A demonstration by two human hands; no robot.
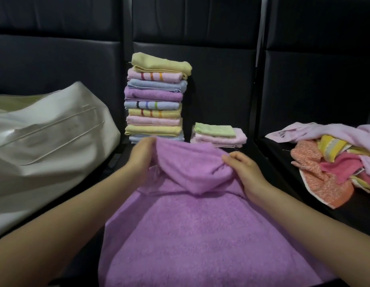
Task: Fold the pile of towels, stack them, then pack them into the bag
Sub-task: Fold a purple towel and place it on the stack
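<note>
The purple towel (200,235) lies spread over the near middle of the dark seat (221,90), its broad near part flat and its far edge lifted and drawn back toward the person. The left hand (141,157) grasps the far left corner and the right hand (245,170) pinches a bunch of cloth at the far right, both clenched on the fabric. Taking the 2 far corners together keeps the edge level as it comes over, so this reads as the first fold of this towel, with the flat near half serving as the base to lay it on.

Just beyond the hands stands the tall stack (156,98) of about 10 folded towels, set against the seat back, probably for support. To its right sits a short stack (218,134) of 2 or 3, perhaps started for smaller pieces.

The unfolded pile (333,160) lies on the next seat to the right, well apart, within the right hand's reach. The white bag (47,137) slumps on the left, beside the tall stack, waiting for packing. With loose towels left, folding looks well along but unfinished.
</note>
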